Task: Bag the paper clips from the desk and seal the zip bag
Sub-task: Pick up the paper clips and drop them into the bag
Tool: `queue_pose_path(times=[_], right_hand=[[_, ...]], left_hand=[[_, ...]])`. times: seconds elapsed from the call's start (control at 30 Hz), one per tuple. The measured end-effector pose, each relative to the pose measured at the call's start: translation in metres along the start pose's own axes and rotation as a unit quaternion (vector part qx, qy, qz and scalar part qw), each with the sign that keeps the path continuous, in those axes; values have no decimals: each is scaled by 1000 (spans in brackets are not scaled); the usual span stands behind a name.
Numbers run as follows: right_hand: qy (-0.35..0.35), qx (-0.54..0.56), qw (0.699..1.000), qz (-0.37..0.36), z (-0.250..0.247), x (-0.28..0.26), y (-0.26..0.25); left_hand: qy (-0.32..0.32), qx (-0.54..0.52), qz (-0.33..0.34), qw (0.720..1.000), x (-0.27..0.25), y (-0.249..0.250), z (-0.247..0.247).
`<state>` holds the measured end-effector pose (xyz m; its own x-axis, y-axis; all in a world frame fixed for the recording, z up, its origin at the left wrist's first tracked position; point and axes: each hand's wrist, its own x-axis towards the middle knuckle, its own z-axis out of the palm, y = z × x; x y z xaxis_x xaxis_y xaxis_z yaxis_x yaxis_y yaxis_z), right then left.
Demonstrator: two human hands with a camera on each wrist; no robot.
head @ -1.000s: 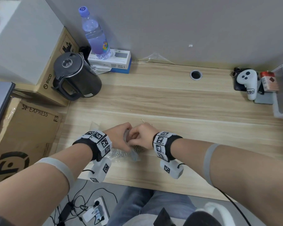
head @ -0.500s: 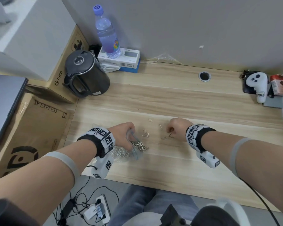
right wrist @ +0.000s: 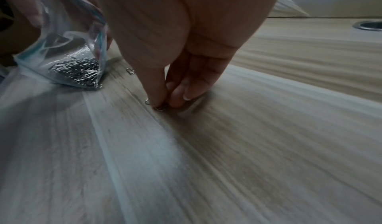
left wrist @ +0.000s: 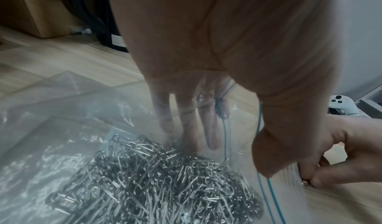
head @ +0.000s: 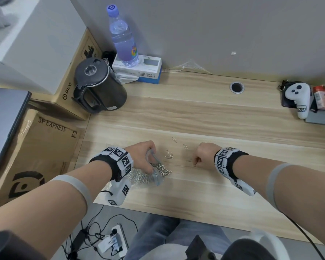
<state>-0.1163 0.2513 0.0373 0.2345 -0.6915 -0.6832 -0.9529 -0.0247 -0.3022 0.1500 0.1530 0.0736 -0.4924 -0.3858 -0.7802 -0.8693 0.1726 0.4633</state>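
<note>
Loose silver wire paper clips (head: 185, 147) lie flat on the pale wood-grain worktop (head: 223, 194), a few scattered between my two hands, toward its near edge. Judged: each one light, thin, springy, slick on the laminate; best taken by pinching a rounded end or dragging it to lift an edge.

My right hand (head: 204, 155) has thumb and forefinger tips closed on one clip (right wrist: 160, 108) at the worktop surface; remaining fingers tucked.

The clear plastic zip bag with the blue-green seal strip (head: 154, 177) rests on the worktop left of the loose clips, already holding a dense heap of clips (left wrist: 165, 178). Judged: film soft, limp, slippery; contents heavy enough to slump and spill. A few clips show at its mouth.

My left hand (head: 141, 156) grips the bag's rim (left wrist: 262, 145), thumb on one lip, fingers behind the film, keeping the mouth open. Seal not yet pressed.

Black electric kettle (head: 99, 85) stands at the far left corner.
</note>
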Motion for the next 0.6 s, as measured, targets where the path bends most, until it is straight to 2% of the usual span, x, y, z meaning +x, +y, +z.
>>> queue_pose_path(times=[0.13, 0.23, 0.37, 0.6], right_hand=[[46, 24, 998, -20, 2, 8, -10], [54, 46, 997, -7, 1, 13, -12], [56, 23, 998, 10, 0, 15, -10], [123, 54, 990, 42, -2, 26, -9]], left_hand=[[-2, -9, 8, 1000, 6, -5, 1], [1, -16, 13, 1000, 6, -5, 0], [3, -19, 11, 1000, 8, -7, -1], [8, -40, 7, 999, 17, -17, 2]])
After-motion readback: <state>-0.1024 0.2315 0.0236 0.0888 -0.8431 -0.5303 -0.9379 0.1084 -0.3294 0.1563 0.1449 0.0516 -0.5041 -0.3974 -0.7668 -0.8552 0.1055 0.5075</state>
